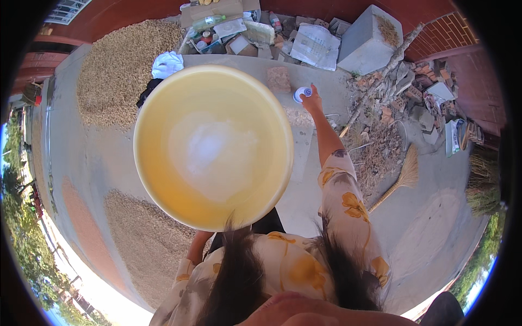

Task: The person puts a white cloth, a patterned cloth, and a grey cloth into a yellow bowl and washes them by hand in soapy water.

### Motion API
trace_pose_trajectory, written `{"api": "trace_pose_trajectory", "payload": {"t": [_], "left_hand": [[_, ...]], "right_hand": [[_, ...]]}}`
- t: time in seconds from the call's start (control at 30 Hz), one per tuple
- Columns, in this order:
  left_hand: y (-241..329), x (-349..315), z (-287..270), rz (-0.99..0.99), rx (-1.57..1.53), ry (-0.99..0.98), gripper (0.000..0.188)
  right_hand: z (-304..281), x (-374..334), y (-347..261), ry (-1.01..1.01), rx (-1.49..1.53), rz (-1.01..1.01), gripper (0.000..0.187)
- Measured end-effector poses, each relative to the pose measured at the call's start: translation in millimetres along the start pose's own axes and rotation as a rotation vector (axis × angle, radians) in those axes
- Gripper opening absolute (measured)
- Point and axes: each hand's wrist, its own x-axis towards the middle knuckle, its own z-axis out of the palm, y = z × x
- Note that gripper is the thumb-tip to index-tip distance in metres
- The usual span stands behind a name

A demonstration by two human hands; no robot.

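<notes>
The person is holding a big yellow basin [217,209] in front of the body, above the concrete floor [326,179]. The left hand [203,238] is supporting it at the near left edge; its fingers are hiding under the basin, so how they are gripping cannot be told. A pale patch is showing at the bottom, perhaps glare, perhaps liquid. The right hand [311,100] is closing narrowly around a white-and-blue bottle [300,95], which is sitting apart from the basin, beyond its far right edge. Whether the bottle is touching the floor is unclear. A reddish block [278,80] is lying just beside it, toward the floor's far edge; a broom [401,176] is lying nearer the right edge. The step in hand seems to be gripping the bottle while steadying the basin; the next move likely is calling for a firm right grip and a level basin.
</notes>
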Motion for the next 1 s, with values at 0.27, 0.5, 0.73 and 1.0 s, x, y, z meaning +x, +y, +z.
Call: {"api": "trace_pose_trajectory", "payload": {"t": [0.27, 0.5, 0.73, 1.0], "left_hand": [[-0.5, 32.5, -65.8, 0.031, -0.585, 0.309, 0.035], [2.1, 76.8, -126.1, 0.022, -0.523, 0.319, 0.043], [12.5, 150.8, -143.9, 0.131, -0.906, -0.04, 0.056], [53.1, 182.8, -140.2, -0.072, -1.448, -0.513, 0.042]], "right_hand": [[-63.9, -121.0, -67.6, -0.608, 0.928, 0.318, 0.053], [-167.6, -269.4, -198.8, -0.63, 1.247, 0.192, 0.06], [-165.9, -316.8, -241.8, -0.352, 0.961, 0.28, 0.053], [-150.9, -334.9, -272.8, -0.111, 0.711, 0.389, 0.06]]}}
